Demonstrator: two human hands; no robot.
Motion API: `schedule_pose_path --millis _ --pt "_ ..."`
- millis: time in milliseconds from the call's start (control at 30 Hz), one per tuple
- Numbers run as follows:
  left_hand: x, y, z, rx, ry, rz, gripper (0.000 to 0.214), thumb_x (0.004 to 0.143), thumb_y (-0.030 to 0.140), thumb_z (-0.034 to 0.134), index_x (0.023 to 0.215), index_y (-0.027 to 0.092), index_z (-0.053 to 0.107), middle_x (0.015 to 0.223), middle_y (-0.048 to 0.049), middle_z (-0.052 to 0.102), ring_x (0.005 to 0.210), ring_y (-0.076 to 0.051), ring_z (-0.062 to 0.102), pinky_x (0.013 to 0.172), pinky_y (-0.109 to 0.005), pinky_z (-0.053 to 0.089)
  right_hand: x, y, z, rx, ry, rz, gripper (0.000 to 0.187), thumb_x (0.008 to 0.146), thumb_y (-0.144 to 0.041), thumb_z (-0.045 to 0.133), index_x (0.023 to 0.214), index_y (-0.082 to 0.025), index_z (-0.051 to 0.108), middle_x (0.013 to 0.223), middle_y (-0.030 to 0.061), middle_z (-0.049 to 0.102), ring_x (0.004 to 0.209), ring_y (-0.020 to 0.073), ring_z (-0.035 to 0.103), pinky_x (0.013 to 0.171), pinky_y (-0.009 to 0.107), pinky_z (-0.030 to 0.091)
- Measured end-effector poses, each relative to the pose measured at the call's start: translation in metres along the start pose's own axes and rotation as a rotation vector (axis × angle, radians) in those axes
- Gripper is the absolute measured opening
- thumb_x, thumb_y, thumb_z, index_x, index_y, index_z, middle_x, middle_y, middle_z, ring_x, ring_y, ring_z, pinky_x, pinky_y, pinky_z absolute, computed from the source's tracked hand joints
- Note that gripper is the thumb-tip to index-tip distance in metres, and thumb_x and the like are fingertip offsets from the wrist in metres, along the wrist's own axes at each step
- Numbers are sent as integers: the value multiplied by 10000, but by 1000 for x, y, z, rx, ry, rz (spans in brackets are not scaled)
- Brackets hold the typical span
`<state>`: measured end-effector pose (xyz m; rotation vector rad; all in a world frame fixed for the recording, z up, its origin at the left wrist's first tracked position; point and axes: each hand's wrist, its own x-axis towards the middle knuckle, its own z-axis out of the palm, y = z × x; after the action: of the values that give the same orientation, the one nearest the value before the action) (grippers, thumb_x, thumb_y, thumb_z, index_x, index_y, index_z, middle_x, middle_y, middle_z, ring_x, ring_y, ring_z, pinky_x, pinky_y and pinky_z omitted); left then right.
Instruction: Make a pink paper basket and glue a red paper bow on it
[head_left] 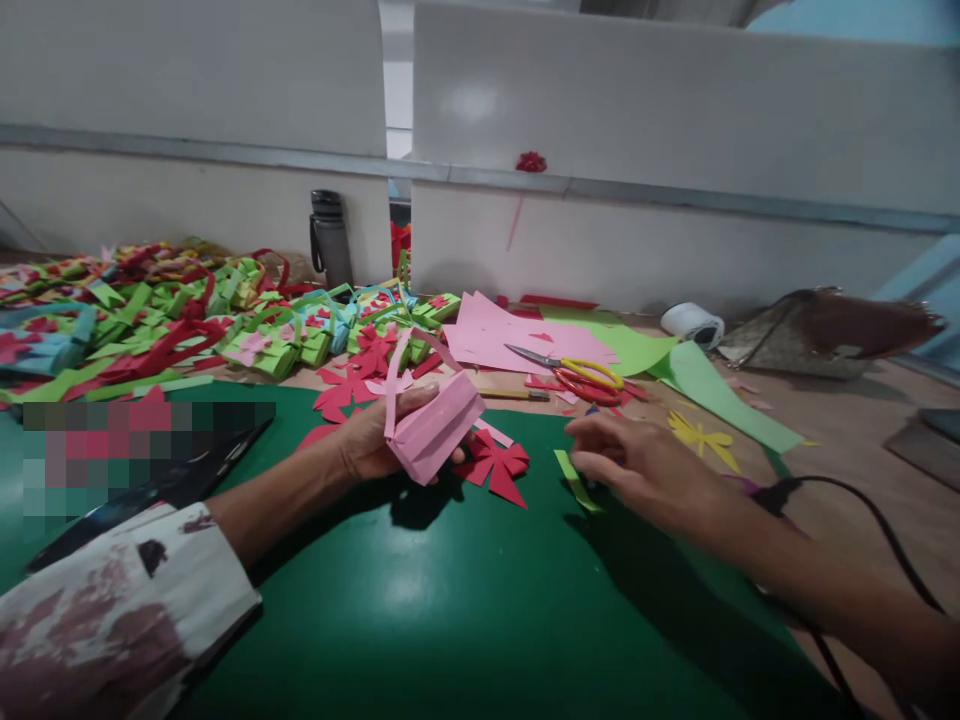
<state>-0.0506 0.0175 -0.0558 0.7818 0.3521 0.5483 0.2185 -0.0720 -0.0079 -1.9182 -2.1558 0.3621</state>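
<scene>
My left hand [386,432] grips a small pink paper bag [436,428], tilted, its thin strip handle arching up at the left. Over the right part of the green mat [450,620], my right hand [626,460] has its fingers curled together, and their tips are partly hidden. A short light-green paper strip [576,482] lies at those fingertips; whether they grip it I cannot tell. Just past the bag is a red paper cut-out [496,466] with pointed petals. More red cut-outs [341,395] lie behind my left hand.
Finished-looking paper bags [281,345] pile up at the back left beside a dark bottle [330,240]. Scissors [574,370] rest on pink sheets [487,335]. A yellow cut-out [701,438], a white roll [691,325], a purse [817,330] and a black cable [874,505] are at right.
</scene>
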Motion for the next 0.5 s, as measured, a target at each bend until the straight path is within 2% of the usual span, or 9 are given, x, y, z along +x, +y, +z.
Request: schedule_pose_path --millis 67,167,300,400,500 --pt "1 -3 -1 -3 34 -10 387 893 369 486 1140 79 555 900 -165 684 703 -275 689 448 -342 564 18 -11 9 112 -112 70 242 835 -318 476 967 -176 620 754 44 701 633 158 650 534 243 460" --pt "2 -5 1 -3 54 -26 383 881 383 508 1081 65 589 882 -158 691 679 -256 688 446 -328 558 44 -15 26 184 -199 144 212 789 -344 554 688 -174 632 508 14 610 459 135 576 414 223 377" --pt "2 -7 7 25 99 -14 335 882 343 511 1038 61 602 870 -155 700 670 -246 691 503 -323 557 57 -20 37 285 -231 237 242 731 -342 631 555 -181 589 438 -9 532 375 105 472 349 218 301" --pt "1 -8 11 55 124 12 327 881 323 516 1026 45 606 834 -165 703 647 -232 687 536 -302 543 51 -33 36 381 -218 289 215 699 -277 664 542 -189 547 417 -41 480 372 83 418 338 201 266" --pt "1 -9 13 53 111 31 321 859 313 558 1027 44 608 808 -153 706 617 -216 682 571 -297 540 42 -46 34 492 -185 303 180 682 -176 660 573 -188 517 461 -51 507 409 72 433 361 184 296"
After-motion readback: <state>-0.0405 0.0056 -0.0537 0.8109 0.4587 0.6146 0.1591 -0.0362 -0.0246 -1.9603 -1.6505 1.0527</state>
